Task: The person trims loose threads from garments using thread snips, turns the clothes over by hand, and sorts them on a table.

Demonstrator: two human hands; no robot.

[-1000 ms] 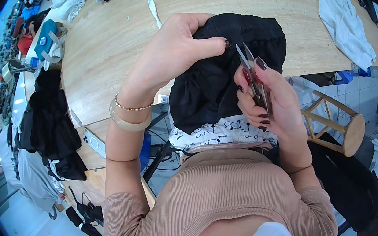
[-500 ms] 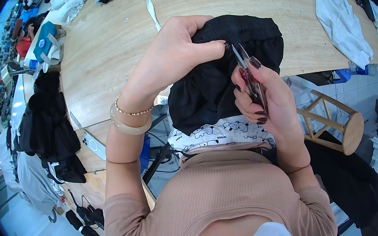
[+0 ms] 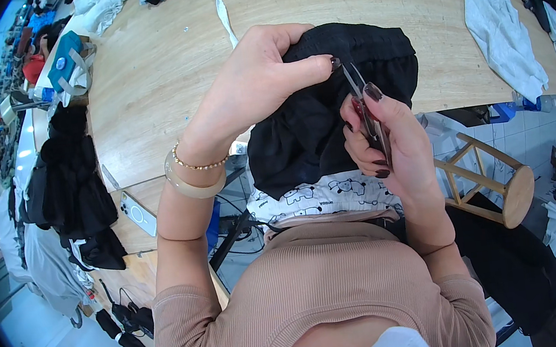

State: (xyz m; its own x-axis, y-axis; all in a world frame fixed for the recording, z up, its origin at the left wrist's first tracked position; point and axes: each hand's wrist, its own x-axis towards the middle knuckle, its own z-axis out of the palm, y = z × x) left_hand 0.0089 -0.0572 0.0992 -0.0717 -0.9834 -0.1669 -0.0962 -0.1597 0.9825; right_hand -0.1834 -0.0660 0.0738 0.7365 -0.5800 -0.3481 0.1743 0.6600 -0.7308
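A black garment (image 3: 307, 128) with a gathered band along its top edge hangs over the near edge of the table and down onto my lap. My left hand (image 3: 272, 70) is closed on the band's left end, thumb on top and fingers behind the cloth. In my right hand (image 3: 387, 132) I hold thread snips (image 3: 367, 110), metal with a bit of red. Their two blades point away from me and stand a little apart, just right of my left thumb tip and over the black cloth. Any thread between the blades is too fine to make out.
White fabric strips (image 3: 224, 13) lie at the table's far side, a pale cloth piece (image 3: 500, 35) at the right. A phone (image 3: 138, 213) rests by my left arm, near piled black garments (image 3: 67, 178). A wooden stool (image 3: 518, 196) stands right, below the table.
Almost nothing differs. My right hand and the snips have shifted very slightly, and my left thumb has moved a touch to the right on the cloth.
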